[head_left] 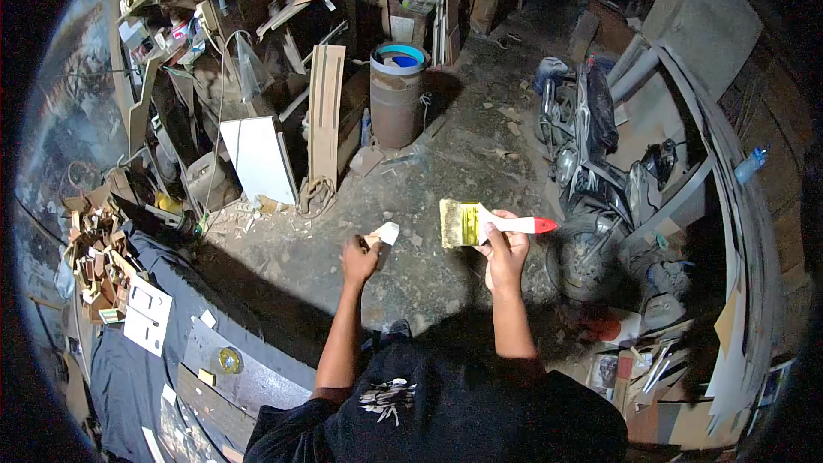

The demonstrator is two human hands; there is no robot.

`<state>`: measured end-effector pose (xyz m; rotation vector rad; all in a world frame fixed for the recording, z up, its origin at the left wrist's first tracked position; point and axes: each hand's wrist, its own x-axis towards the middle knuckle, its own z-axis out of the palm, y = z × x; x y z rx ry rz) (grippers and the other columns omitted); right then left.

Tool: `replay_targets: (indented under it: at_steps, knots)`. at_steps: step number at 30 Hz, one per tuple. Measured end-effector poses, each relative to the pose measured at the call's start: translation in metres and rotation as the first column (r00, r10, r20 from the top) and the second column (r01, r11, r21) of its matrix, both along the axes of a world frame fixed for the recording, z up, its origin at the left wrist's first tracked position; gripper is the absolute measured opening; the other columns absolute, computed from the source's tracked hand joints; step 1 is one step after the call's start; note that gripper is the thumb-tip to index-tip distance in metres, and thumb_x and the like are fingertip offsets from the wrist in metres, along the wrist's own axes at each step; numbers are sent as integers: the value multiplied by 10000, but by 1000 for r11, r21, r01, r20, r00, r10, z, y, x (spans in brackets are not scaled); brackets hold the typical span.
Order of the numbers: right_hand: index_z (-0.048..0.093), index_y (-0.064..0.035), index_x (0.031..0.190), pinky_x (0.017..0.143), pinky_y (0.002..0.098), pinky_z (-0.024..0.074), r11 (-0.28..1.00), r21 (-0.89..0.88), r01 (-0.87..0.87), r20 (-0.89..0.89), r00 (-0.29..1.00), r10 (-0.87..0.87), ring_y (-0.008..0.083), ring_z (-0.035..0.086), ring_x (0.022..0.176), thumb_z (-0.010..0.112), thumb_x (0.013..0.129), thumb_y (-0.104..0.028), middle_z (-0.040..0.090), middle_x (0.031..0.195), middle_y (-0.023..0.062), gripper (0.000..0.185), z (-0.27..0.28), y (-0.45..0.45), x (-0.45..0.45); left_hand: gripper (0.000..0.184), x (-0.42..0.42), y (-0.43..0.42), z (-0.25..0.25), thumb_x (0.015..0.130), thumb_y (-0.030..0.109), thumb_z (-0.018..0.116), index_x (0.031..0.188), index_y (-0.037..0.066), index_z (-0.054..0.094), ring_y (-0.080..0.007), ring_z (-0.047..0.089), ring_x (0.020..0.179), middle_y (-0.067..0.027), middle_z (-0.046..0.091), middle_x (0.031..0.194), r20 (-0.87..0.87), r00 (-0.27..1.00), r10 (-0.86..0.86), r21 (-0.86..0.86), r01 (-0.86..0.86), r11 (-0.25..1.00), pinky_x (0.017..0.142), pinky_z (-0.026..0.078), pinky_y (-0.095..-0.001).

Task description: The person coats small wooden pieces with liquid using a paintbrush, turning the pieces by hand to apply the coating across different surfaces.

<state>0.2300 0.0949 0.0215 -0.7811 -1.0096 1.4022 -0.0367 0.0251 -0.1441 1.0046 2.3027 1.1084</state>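
In my right hand is a wide paintbrush, held up and roughly level. It has a white handle with a red end, a shiny yellow-gold ferrule and pale bristles that point left. My left hand is closed on a small flat white piece that sticks out up and to the right; the fingers hide the rest of it, so I cannot tell its kind. The two hands are apart, in front of my body above the floor.
At lower left a dark-cloth-covered table holds a glass jar, a white sheet and a heap of wood offcuts. A drum stands ahead, boards lean beside it, and a motorcycle is at right.
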Motion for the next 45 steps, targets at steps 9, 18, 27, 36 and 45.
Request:
replay_targets:
  at_steps: [9,18,27,36,45]
  knots:
    - [573,-36,1132,549,196,473,999,-40,7,25,1000,-6,45,599,746,653,905,-43,662,977,17,240,0,-3,-9,299,6,-1,-10,877,440,602,873,145,650,-262,639,1026,-50,661,883,956,293,-1,60,-193,979,1083,290,-572]
    - [615,28,1145,857,260,507,926,361,-109,425,903,-60,129,634,1000,662,894,10,658,1105,77,257,-21,-8,-25,634,44,13,62,804,593,662,1035,15,544,-266,626,1079,-67,645,950,994,-47,-96,82,-240,967,1128,106,-645]
    - [665,36,1045,888,329,521,750,589,-302,499,865,-44,244,677,1021,661,832,68,700,1079,153,216,7,-12,-42,665,61,19,92,789,572,690,1097,12,505,-267,637,1015,-36,671,968,977,-168,-131,77,-293,953,1139,98,-654]
    - [671,24,1042,864,351,547,764,605,-225,486,864,-130,281,693,990,641,800,108,703,1079,159,257,10,-7,-41,567,61,15,119,809,558,665,1037,43,597,-187,643,884,-3,669,845,955,-204,-214,149,-294,944,883,411,-444]
    - [677,2,1004,852,348,556,680,703,-207,425,889,-169,273,696,989,660,817,90,703,1067,155,207,7,0,-49,579,65,16,125,800,544,696,989,16,554,-221,628,910,-44,666,877,932,-255,-259,161,-349,923,944,399,-475]
